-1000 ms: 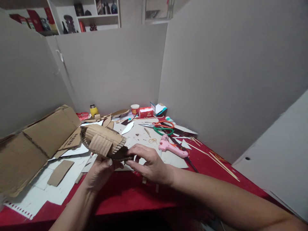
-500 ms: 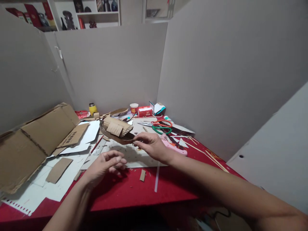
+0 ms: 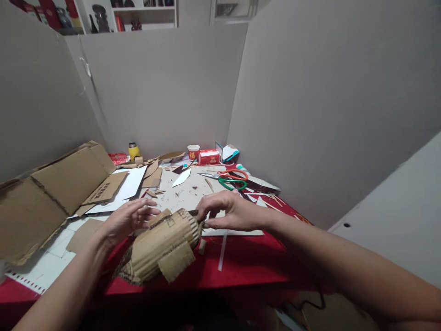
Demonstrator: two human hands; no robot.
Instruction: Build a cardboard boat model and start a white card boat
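Pinches a ridged cardboard form [image 3: 155,250] by its right-hand end in the right hand [image 3: 229,210], with thumb and fingertips pressed together over the dark edge there. Brings the form low over the red cloth [image 3: 248,262], close to the cloth's near edge, after holding it farther off above the pale board [image 3: 188,195] half a second ago. Turns it as well: now presents the long ridged back, with a broad near flap [image 3: 177,261] out on one side, a smaller far flap [image 3: 160,219] on the other, and small dark outlines close by. Cannot tell from this angle about any contact with the cloth below.

Gives up the two-handed hold of a second ago. Keeps the left hand [image 3: 132,218] half spread, fingers loosely curved, right by the far flap and with nothing visible in its grasp; cannot tell about a touch. Puts the back and both flaps within easy reach of that hand, by the look of it, while leaving the form's whole steadiness to one end grip.

Shows scissors [image 3: 219,175] beyond the right hand, a clear stick [image 3: 222,253] and a small scrap [image 3: 202,247] on the cloth.
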